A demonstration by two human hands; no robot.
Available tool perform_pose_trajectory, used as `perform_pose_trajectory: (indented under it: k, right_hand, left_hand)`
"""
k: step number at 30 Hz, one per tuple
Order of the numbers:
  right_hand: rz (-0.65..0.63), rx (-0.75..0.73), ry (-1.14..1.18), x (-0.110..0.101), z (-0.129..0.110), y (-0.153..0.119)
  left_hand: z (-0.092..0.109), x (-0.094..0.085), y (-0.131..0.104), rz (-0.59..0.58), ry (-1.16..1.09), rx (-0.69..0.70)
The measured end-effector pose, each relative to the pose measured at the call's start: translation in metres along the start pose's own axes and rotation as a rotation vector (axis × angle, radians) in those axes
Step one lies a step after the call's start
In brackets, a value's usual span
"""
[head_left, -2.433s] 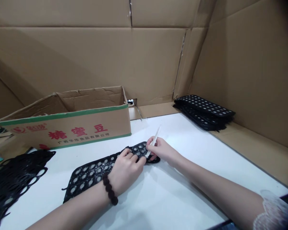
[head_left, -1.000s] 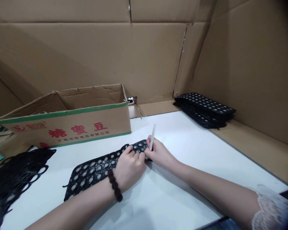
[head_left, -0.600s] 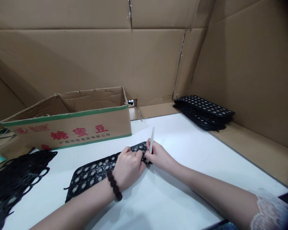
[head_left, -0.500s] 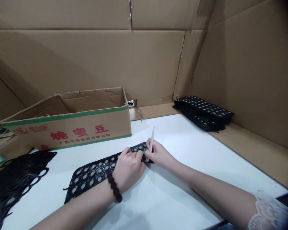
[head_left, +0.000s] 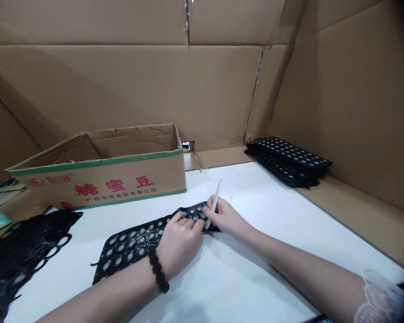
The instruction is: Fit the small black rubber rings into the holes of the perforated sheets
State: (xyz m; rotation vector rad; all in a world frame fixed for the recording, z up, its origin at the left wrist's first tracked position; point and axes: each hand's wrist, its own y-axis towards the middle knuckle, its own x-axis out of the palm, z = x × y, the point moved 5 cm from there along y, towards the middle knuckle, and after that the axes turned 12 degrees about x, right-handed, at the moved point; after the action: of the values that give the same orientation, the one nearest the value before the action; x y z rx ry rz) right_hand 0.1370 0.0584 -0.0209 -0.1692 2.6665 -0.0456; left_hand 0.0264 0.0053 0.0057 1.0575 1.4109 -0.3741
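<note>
On the white table lies a black rubbery mat [head_left: 131,242] with rows of round pale discs set in rings. My left hand [head_left: 180,237], with a dark beaded bracelet on its wrist, presses on the mat with curled fingers near its right part; its thumb is hidden. A thin whitish stick [head_left: 216,199], shaped like a pen, is pinched in my right hand [head_left: 224,215]. Its lower tip points down at the mat's right end, beside my left fingertips. My two hands are close together, and they cover part of the mat.
Behind the mat stands an open cardboard box [head_left: 121,181] with green edges and red lettering. Tangled black ring-shaped scraps [head_left: 27,251] lie at the left. A stack of black dotted mats [head_left: 287,161] sits back right. Cardboard walls [head_left: 222,94] enclose the table [head_left: 256,287].
The view has shifted slightly. My left hand has turned a little and its thumb has gone out of sight. The stick leans more to the right, its lower tip now showing by my left fingers.
</note>
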Motion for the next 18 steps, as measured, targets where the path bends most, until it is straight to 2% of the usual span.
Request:
perform_pose_trajectory:
  k: [4, 10, 13, 16, 18]
  right_hand:
    - [-0.053, 0.044, 0.014, 0.003, 0.001, 0.0]
    - [-0.048, 0.066, 0.003, 0.002, -0.005, -0.007]
    - [-0.019, 0.022, -0.015, -0.001, -0.008, -0.008]
    - [0.038, -0.031, -0.02, -0.005, -0.008, -0.006]
    - [0.073, -0.048, 0.019, -0.01, -0.006, -0.003]
  left_hand:
    - [0.001, -0.001, -0.002, -0.035, 0.007, 0.005]
    - [0.002, -0.005, -0.002, -0.043, -0.047, -0.06]
    - [0.001, -0.008, -0.001, -0.042, -0.124, -0.082]
    - [-0.01, -0.013, -0.001, 0.01, -0.286, -0.15]
    - [-0.027, -0.015, -0.002, 0.087, -0.348, -0.241]
